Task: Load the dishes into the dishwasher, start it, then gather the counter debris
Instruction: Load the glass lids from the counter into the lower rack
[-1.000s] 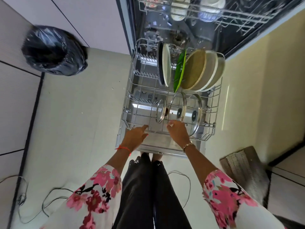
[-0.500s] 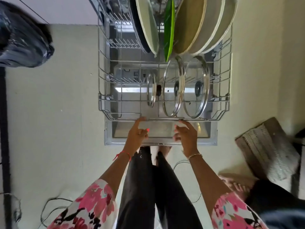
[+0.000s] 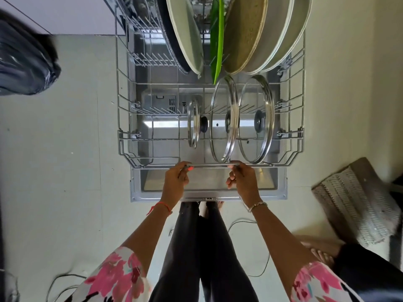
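Note:
The lower wire rack of the dishwasher is pulled out over the open door. Three glass lids stand on edge near its front. Behind them stand several plates and a green plate. My left hand grips the rack's front bar from below, fingers curled round it. My right hand grips the same bar further right.
A black rubbish bag lies on the floor at the left. A grey woven mat is at the right, with another person's foot near it. Cables trail on the floor by my legs.
Both hands have closed on the rack's front bar, where before they only reached toward it. My head has come down and nearer, so the rack fills more of the view.

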